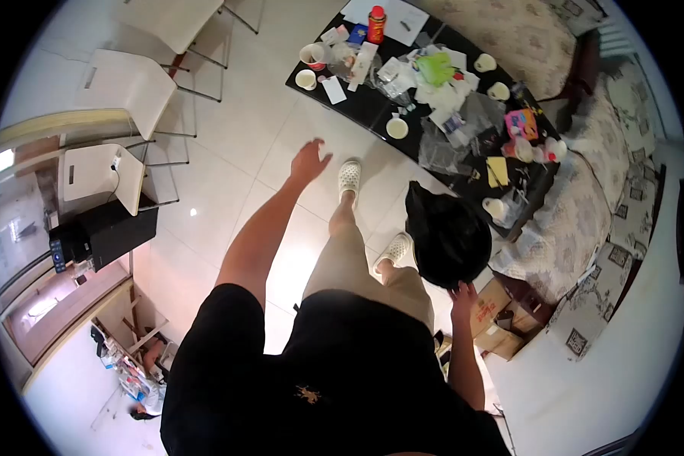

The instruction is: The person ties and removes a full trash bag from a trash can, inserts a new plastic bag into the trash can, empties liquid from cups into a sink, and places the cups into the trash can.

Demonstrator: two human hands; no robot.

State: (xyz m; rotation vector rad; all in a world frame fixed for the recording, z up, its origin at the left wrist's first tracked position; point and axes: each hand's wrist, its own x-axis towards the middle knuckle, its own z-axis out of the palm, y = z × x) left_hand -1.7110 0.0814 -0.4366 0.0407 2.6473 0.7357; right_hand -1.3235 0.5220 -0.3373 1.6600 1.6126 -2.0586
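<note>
A round bin lined with a black bag (448, 239) is at the right of my legs, and my right hand (462, 295) touches its near rim with the fingers. My left hand (310, 162) hangs in the air over the tiled floor, fingers apart and holding nothing. Beyond both hands stands a black table (365, 114) strewn with crumpled plastic bags (442, 152), a green bag (435, 68), white paper cups (397, 128), a red bottle (376, 24), a pink packet (520, 124) and a yellow paper (498, 172).
White chairs (121, 87) line the left side, near a black cabinet (121, 232). A sofa with a patterned cover (566, 228) runs along the right. Cardboard boxes (498, 323) sit beside my right hand. A person (156, 399) appears at the lower left.
</note>
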